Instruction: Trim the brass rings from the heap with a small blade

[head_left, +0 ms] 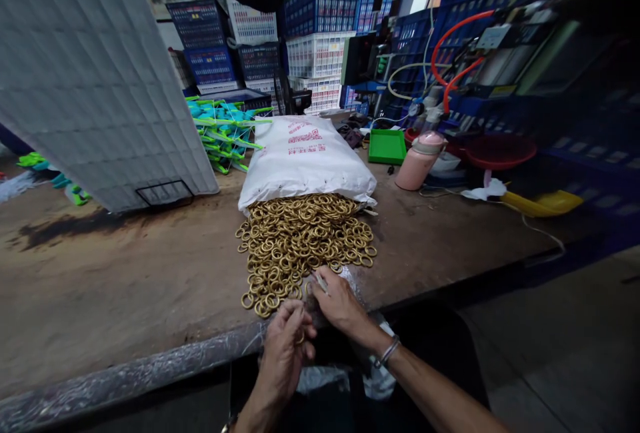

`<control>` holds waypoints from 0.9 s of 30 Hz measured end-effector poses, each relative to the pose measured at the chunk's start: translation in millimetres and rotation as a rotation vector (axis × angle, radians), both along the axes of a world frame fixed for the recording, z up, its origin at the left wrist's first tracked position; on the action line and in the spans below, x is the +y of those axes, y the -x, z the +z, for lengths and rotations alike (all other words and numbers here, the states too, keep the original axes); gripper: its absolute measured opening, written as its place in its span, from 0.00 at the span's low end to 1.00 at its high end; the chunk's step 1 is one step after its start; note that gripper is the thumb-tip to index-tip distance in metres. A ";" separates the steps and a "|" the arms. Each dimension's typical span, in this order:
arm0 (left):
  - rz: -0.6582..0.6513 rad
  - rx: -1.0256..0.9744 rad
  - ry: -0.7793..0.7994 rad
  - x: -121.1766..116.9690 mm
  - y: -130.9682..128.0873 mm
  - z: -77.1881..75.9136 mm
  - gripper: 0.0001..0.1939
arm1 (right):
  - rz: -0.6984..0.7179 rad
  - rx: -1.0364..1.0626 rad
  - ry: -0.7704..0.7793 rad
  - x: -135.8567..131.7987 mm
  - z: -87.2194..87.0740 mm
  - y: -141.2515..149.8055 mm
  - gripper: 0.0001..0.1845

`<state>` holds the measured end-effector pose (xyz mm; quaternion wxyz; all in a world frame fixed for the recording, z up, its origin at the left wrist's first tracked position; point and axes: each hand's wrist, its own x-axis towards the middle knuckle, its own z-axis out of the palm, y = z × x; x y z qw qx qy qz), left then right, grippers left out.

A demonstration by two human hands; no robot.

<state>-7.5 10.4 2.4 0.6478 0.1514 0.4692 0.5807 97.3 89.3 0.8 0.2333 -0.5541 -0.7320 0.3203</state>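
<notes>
Handling loose brass rings (300, 240) now, down at lower centre, close to the near edge of the table (190, 286). Seems to pinch a single ring (300, 338) in the curled left hand (281, 352); reaches to the heap's near fringe with the right hand (343, 303), bent at the fingers, can't tell if gripping anything. Calls for light, exact fingertips, judging by the tangle. Plenty of rings just above both hands in the frame, heaped up to the bag (310, 160).
</notes>
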 end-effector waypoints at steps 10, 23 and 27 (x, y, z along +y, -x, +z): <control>0.042 0.495 -0.186 13.5 -6.7 1.5 0.11 | -0.007 0.395 0.165 -14.8 16.3 -4.0 0.06; -0.146 0.478 -0.124 8.6 -0.2 -2.1 0.12 | 0.063 0.239 0.168 -14.4 12.0 -6.4 0.15; -0.214 0.240 -0.082 5.6 -2.0 3.2 0.15 | 0.104 0.345 0.238 -13.3 8.0 -8.9 0.14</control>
